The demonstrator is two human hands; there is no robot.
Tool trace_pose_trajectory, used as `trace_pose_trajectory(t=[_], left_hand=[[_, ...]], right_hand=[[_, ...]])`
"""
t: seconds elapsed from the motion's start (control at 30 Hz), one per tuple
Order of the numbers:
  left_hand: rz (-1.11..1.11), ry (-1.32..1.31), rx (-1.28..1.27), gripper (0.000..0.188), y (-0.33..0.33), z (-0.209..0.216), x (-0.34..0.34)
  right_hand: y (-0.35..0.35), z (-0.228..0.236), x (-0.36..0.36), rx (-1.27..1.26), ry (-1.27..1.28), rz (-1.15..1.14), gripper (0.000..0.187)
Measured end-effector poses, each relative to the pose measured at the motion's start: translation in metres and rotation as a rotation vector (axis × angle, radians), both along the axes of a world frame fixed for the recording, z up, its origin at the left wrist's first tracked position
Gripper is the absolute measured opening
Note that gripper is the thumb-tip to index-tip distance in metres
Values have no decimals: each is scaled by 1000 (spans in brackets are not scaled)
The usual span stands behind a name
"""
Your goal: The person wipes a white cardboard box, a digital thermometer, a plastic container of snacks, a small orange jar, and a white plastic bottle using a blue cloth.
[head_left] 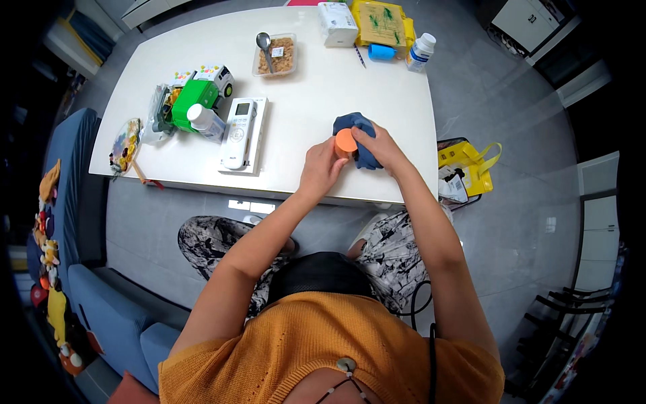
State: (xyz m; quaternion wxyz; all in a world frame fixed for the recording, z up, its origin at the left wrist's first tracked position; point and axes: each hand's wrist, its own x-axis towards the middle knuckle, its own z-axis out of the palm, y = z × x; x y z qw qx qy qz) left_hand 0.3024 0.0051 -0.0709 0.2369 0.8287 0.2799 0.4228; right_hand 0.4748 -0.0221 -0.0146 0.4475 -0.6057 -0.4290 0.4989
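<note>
Near the front right of the white table, my left hand (321, 167) is closed around a small orange container (346, 140) with a round, flat top. Its lower part is hidden by my fingers. My right hand (381, 148) grips a crumpled dark blue cloth (367, 160) and presses it against the container's right side. The thumb of that hand lies close to the orange top. Part of the cloth bunches up behind the container.
To the left lie a white remote control (238, 138) on a flat box, a white bottle (205, 121) and a green toy truck (195, 101). Farther back are a food tub (285, 57) with a spoon, a tissue pack (337, 25) and another bottle (420, 52). A yellow bag (476, 172) stands beyond the right edge.
</note>
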Motion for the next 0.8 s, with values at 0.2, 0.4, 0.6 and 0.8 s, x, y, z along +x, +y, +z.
trace_pose_trajectory(t=[0.2,0.4,0.6,0.8], left_hand=[[9,5,-28,51,2,-10,-1],[66,28,-88,53,-2,-10,0],[81,93,-218,47,-2,1,-1],[-99,-143,-652,40,32,20,3]], right_hand=[[-37,-2,-7,-14,-33,9,52],[-54,-19,10,-93,26,-78,51],[-46,-10,-2,9,-27,-158,48],[-35,-24,-2,162,-80,-145,46]])
